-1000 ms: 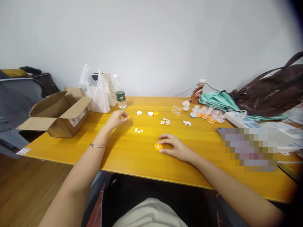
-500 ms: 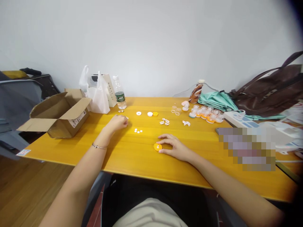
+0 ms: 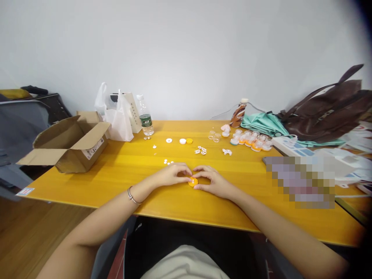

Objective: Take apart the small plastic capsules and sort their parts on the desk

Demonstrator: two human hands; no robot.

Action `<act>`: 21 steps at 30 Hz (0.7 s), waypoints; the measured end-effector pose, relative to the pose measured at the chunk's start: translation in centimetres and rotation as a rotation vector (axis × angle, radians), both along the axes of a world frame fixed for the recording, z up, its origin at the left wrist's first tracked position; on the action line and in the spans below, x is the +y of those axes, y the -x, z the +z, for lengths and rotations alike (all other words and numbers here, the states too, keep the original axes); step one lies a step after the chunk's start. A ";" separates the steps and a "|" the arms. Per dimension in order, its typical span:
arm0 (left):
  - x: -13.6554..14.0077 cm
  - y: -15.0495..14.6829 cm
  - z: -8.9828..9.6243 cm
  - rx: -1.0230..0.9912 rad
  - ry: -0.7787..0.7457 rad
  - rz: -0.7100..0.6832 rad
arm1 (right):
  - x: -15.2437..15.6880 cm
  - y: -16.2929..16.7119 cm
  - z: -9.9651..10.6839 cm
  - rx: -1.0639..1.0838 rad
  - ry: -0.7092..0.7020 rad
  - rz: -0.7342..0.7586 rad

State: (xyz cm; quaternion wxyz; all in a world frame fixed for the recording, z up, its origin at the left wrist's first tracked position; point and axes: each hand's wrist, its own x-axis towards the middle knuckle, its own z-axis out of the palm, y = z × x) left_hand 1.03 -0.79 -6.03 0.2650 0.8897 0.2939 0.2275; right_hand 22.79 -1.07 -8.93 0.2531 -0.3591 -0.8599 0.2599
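Note:
A round yellow plastic piece (image 3: 193,182) with a small white part at its centre lies on the table in front of me. My right hand (image 3: 213,181) grips its right edge between thumb and fingers. My left hand (image 3: 176,174) is at its left side, thumb and fingertips pinched over the white centre; whatever is between them is too small to make out. Just behind my left hand are several small white discs (image 3: 166,161), partly hidden by it. A small white piece (image 3: 154,146) stands farther back, left of several white cut-out pieces (image 3: 201,150).
White and yellow rings (image 3: 182,141) sit at mid-table. Clear rings (image 3: 214,136) and a row of clear-domed pieces (image 3: 252,139) lie right, near a brown bottle (image 3: 240,113). An open cardboard box (image 3: 78,145), plastic bag (image 3: 117,122) and water bottle (image 3: 146,118) stand left.
My left hand has come from the small white piece at the back toward me and right, to the yellow piece. My right hand has stayed on the yellow piece.

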 end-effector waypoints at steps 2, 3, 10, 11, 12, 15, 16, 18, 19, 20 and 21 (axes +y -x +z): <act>0.0 0.0 0.0 -0.011 0.008 -0.005 | 0.0 0.0 0.0 0.002 -0.008 0.003; 0.0 0.0 0.0 -0.010 0.014 -0.001 | 0.0 0.0 0.0 0.003 -0.011 0.005; -0.1 -0.1 -0.4 0.030 -0.037 0.049 | -0.1 0.0 0.5 0.005 -0.014 0.015; 0.0 -0.1 -0.5 0.035 -0.044 0.053 | -0.1 0.0 0.5 0.010 -0.018 0.012; 0.0 -0.2 -0.6 0.041 -0.049 0.054 | -0.1 0.0 0.4 0.012 -0.019 0.011; 0.1 -0.4 -0.8 0.045 -0.049 0.050 | 0.0 0.0 0.3 0.016 -0.019 0.006; 0.1 -0.5 -0.8 0.040 -0.050 0.048 | 0.0 0.0 0.3 0.016 -0.021 0.008; 0.1 -0.5 -0.9 0.029 -0.060 0.051 | 0.0 0.0 0.4 0.018 -0.026 0.012; 0.1 -0.5 -0.9 0.025 -0.065 0.054 | -0.1 0.0 0.5 0.019 -0.029 0.015; 0.0 -0.5 -0.9 0.023 -0.066 0.057 | -0.1 0.0 0.6 0.019 -0.028 0.020; 0.0 -0.5 -0.9 0.021 -0.063 0.062 | -0.1 0.0 0.7 0.018 -0.023 0.025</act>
